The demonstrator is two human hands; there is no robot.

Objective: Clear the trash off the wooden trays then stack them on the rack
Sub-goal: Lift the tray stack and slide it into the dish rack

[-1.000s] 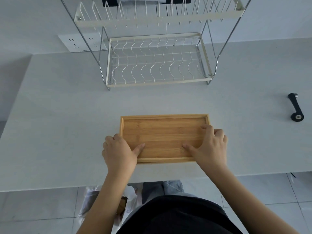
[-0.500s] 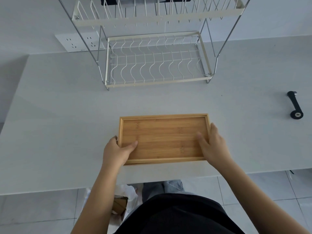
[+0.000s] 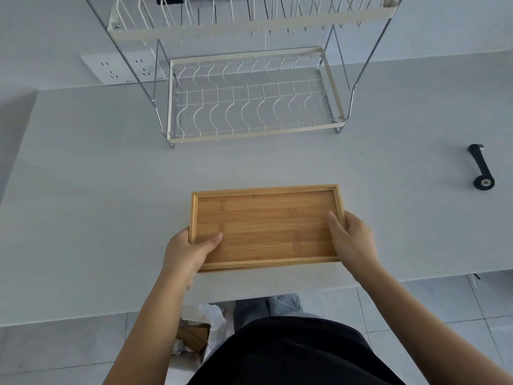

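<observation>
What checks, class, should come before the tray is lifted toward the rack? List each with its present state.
1. Wooden tray free of trash: ok.
2. Left hand grips the tray's left edge: ok.
3. Right hand grips the right edge: ok.
4. Rack's lower shelf free: ok.
5. Table between tray and rack unobstructed: ok.
6. Second tray beneath: cannot tell.

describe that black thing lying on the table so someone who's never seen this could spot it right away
Start at the wire rack at the back of the grey table, then look far right. The black handle lies alone there, ending in a round ring; it is the only dark thing on the table.
</observation>
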